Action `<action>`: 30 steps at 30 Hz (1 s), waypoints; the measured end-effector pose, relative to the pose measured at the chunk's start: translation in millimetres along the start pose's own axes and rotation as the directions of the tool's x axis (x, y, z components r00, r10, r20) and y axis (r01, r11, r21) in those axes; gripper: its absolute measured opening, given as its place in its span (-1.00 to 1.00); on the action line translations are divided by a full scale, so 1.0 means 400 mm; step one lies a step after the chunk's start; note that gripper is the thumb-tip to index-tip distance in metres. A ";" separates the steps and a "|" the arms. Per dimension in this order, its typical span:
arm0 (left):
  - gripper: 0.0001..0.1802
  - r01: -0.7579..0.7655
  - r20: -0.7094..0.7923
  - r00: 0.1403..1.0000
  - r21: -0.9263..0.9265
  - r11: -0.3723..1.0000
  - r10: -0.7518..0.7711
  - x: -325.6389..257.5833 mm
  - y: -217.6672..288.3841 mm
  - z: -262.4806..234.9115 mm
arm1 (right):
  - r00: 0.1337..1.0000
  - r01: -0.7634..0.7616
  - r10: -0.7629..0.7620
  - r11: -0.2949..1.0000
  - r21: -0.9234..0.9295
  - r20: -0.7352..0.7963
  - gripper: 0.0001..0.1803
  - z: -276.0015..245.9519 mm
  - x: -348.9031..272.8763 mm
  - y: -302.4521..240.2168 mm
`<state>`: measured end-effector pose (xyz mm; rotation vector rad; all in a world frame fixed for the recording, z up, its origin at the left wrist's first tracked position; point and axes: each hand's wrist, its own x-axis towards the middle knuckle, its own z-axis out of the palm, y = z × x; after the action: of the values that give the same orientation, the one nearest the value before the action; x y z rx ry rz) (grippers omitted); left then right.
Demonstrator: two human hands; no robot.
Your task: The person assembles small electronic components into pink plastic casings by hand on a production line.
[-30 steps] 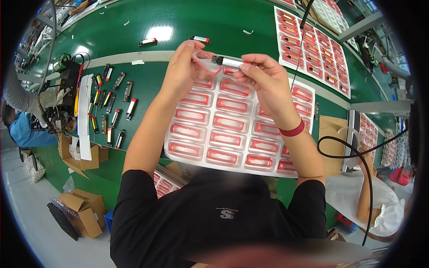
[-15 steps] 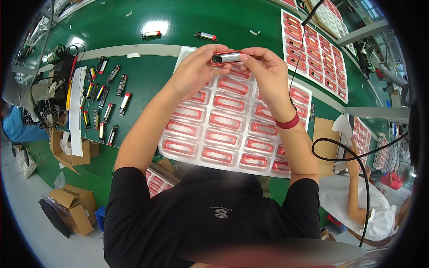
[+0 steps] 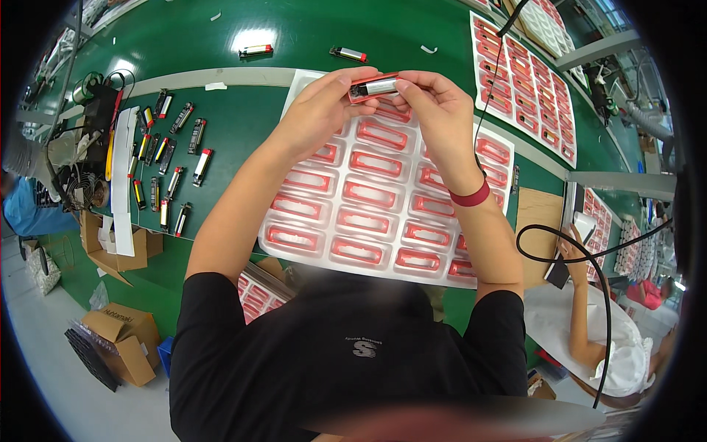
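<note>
A small silver-and-black lighter (image 3: 374, 88) sits in a red frame piece (image 3: 362, 82), and both hands hold the pair up together above the far end of a white blister tray (image 3: 383, 276). The left hand (image 3: 318, 112) is curled around the left end, thumb and fingers pinched shut on the red frame. The right hand (image 3: 434, 110) closes on the right end, its fingertips pressing the lighter's metal body. The two hands touch the piece from opposite sides, nearly meeting over it.

Below them the tray lies flat on the green table (image 3: 221, 44), its rows of pockets each ringed by a red insert; the pockets that show look unfilled. A red wristband (image 3: 470, 197) circles the right wrist.

To the left of the tray, well apart from the hands, a loose group of lighters (image 3: 166, 166) in black, yellow and silver lies scattered on the table beside a white strip (image 3: 121, 177). Two more lighters (image 3: 255, 50) rest farther off past a pale stripe on the table. At the right a second sheet of red-framed pockets (image 3: 524, 81) lies along the bench, and a black cable (image 3: 560, 250) loops down. Another person in white (image 3: 589, 331) sits at lower right. Cardboard boxes (image 3: 118, 342) stand on the floor at lower left.
</note>
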<state>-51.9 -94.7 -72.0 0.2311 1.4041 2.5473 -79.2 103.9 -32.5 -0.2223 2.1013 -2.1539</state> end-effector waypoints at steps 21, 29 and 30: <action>-0.66 -0.230 0.110 0.956 0.858 0.460 0.272 -0.034 0.049 -0.002 | 0.862 0.499 -0.384 0.759 -0.419 0.330 -0.65 -0.041 -0.010 0.041; -0.68 -0.355 0.222 0.871 0.901 0.248 0.438 -0.026 0.064 -0.015 | 0.713 0.687 -0.619 0.520 -0.508 0.330 -0.69 0.013 0.009 0.031; -0.68 -0.352 0.221 0.872 0.903 0.246 0.437 -0.022 0.071 -0.021 | 0.711 0.695 -0.601 0.523 -0.493 0.365 -0.70 0.013 0.017 0.023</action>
<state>-49.0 -118.7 -52.8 0.7603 3.0462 1.6053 -84.9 97.4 -41.5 -1.4125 2.8456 -1.4904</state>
